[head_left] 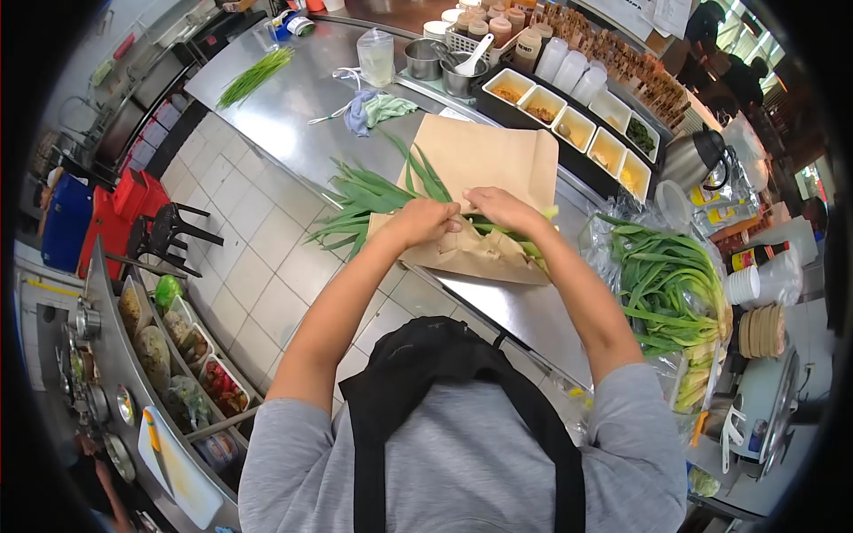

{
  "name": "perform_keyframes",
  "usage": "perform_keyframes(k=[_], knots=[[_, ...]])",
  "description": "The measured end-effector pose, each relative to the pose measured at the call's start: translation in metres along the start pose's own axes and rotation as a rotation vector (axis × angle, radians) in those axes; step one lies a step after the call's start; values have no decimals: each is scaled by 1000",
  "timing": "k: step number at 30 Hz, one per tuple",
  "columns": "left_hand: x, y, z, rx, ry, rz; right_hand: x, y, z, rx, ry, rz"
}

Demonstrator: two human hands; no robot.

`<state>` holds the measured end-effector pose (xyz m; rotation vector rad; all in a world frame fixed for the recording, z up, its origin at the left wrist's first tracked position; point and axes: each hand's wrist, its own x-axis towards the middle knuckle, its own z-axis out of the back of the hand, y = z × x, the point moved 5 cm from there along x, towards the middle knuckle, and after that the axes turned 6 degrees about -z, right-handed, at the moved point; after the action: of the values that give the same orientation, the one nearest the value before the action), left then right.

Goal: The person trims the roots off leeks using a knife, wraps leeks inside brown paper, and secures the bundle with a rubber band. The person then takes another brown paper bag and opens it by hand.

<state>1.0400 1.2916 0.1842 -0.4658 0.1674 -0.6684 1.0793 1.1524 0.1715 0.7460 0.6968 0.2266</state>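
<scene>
A sheet of brown paper (511, 160) lies on the steel counter, its near edge folded over a bundle of long green leeks (364, 197). The leaves stick out to the left, and pale stem ends show at the right. My left hand (425, 222) is closed on the paper's crumpled folded edge, over the middle of the bundle. Just right of it, my right hand (505, 210) has its fingers curled over the paper and the leeks. Its fingertips are partly hidden, so its exact hold is hard to make out.
More leeks (662, 284) lie on plastic at the right. Behind the paper stands a black rack of white food tubs (542, 105). Cloths (378, 108), a plastic jug (376, 58) and thin green stalks (255, 76) are on the steel counter (311, 75). A black stool (173, 235) stands left.
</scene>
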Motion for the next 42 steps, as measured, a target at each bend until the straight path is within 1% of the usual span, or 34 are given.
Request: perform_keyframes(k=[1,2,4,5,7,8,10,11,13,14,16,17,18,20,22,23,24,25,26,28,29,31,34,35,36,38,39,40,41,42], knots=[[6,6,-1,-10,50,-16,-27,18,10,-180,-221,96],[13,19,-5,-11,40,-14,-68,39,10,-363,-441,196],[21,34,-17,-104,1,-181,-146,85,-26,-646,-590,540],[24,32,-11,-110,4,-178,-143,80,-35,-643,-584,537],[26,25,-5,-128,198,-94,-116,48,-62,-1009,-531,286],[26,25,-5,-124,200,-96,-102,38,-57,-1006,-535,286],[29,31,-5,-151,102,-67,-64,9,-25,-875,-373,129],[33,32,-1,-152,95,-61,-56,5,-18,-881,-370,136],[43,26,-1,-157,339,-22,-48,-4,-16,-763,-293,127],[45,19,3,-156,334,-17,-46,-6,-15,-766,-293,133],[39,10,12,47,210,153,-43,-7,-16,-730,-221,139],[31,-11,29,243,-240,-9,-40,-6,-14,-736,-220,156],[4,-39,35,439,-678,-180,-39,-8,-12,-694,-234,185],[-59,-59,34,-97,-841,101,-39,-13,-13,-634,-236,221],[-111,-36,-37,-775,-597,496,-40,-10,-11,-579,-241,254],[-125,-23,-61,-764,-595,505,-43,-5,-13,-569,-239,263],[-136,-8,-100,-1232,-575,586,-50,-2,-15,-566,-246,267],[-139,-10,-115,-1705,-538,648,-56,-1,-18,-567,-253,272],[-141,-2,-118,-1704,-546,655,-60,-3,-26,-566,-246,278],[-135,18,-80,-1851,-1034,463,-73,0,-45,-588,-224,454],[-132,26,-75,-1848,-1044,463,-76,1,-53,-591,-234,429],[-137,40,-70,-1839,-1154,524,-80,4,-55,-601,-236,425],[-134,62,-46,-1781,-1181,560,-81,5,-54,-588,-254,426],[-125,66,-36,-1619,-1099,613,-82,4,-53,-574,-262,431],[-114,67,-24,-1617,-1091,613,-81,2,-52,-569,-266,428],[-84,63,0,-1075,-629,652,-82,2,-53,-537,-273,473],[-66,63,14,-1074,-621,649,-82,1,-53,-532,-278,468],[-45,59,20,-667,-255,775,-83,1,-53,-538,-296,474],[-34,55,16,-248,105,856,-84,1,-54,-545,-312,482],[-25,54,4,-247,108,855,-84,0,-55,-543,-313,480]])
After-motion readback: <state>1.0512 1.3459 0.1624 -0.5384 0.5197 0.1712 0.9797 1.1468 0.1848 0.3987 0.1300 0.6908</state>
